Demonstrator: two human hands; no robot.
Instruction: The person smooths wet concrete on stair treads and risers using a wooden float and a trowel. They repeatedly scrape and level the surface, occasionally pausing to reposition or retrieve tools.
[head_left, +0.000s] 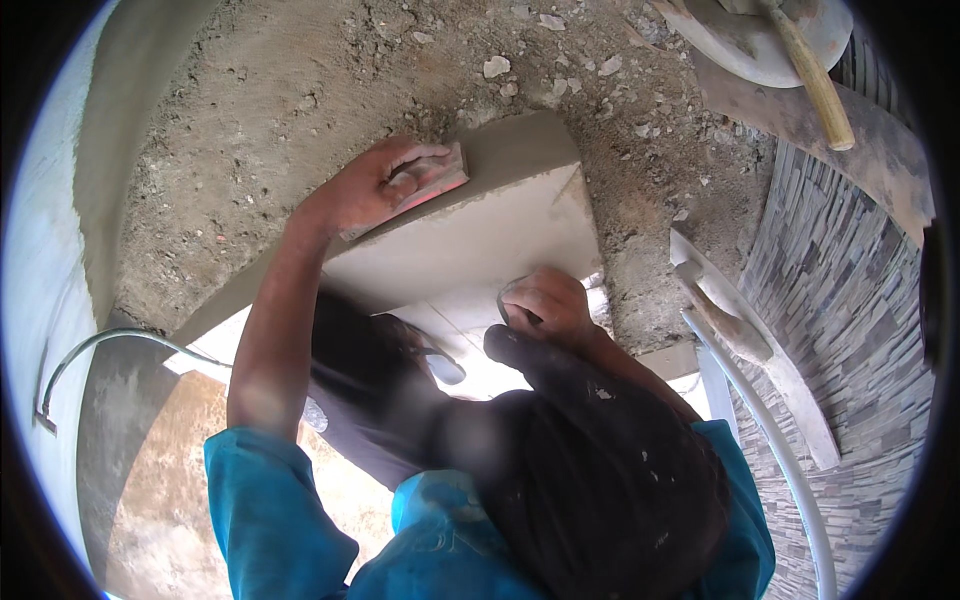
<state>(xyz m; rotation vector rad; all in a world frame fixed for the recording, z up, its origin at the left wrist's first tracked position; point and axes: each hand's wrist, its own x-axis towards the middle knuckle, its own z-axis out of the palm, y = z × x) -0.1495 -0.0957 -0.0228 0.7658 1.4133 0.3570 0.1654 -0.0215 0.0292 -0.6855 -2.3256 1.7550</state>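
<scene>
My left hand (372, 187) is wrapped round the grip of a small hand float (430, 182) with a reddish edge. The float lies along the top edge of a smooth, grey plastered ledge (520, 145). Below that edge, the ledge's paler front face (480, 235) drops toward my feet. My right hand (550, 303) is closed beside my bent knee, close to the lower right part of that face. Its fingers curl inward, and whether anything is inside them is hidden.
Rough ground with loose chips (497, 67) lies beyond the ledge. At right are a long trowel (735, 335), a pale hose (785, 455) and a stone-strip wall (840, 270). A round pan (735, 45) with a wooden-handled tool (812, 75) sits top right. A bent pipe (100, 340) is at left.
</scene>
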